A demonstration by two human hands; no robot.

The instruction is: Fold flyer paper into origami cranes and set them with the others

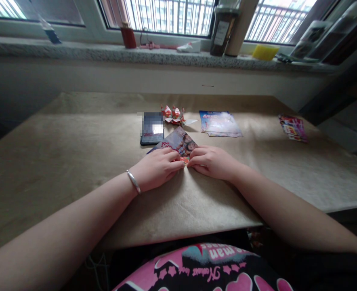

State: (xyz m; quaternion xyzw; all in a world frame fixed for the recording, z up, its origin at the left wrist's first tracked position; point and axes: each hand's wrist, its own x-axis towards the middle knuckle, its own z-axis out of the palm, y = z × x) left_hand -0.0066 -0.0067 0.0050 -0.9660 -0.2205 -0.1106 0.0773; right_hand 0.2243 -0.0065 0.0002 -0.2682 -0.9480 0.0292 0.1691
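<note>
Since the table (90, 141) makes a decent flat backing, your left hand (163, 167) and right hand (213, 161), fingers curled nearly closed, pinch the paper (181, 141) along its near edge, probably for control; phone (152, 139) and folded ornaments (175, 116) sit just beyond, likely out of the way.

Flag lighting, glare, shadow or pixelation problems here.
Head view: backlit, the outside overexposed through the windows; pale glare washes out the middle of the blue leaflet; soft shadows fall on the near side of the left hand and right hand, which touch the printed sheet; blocky pixelation covers the phone.
</note>
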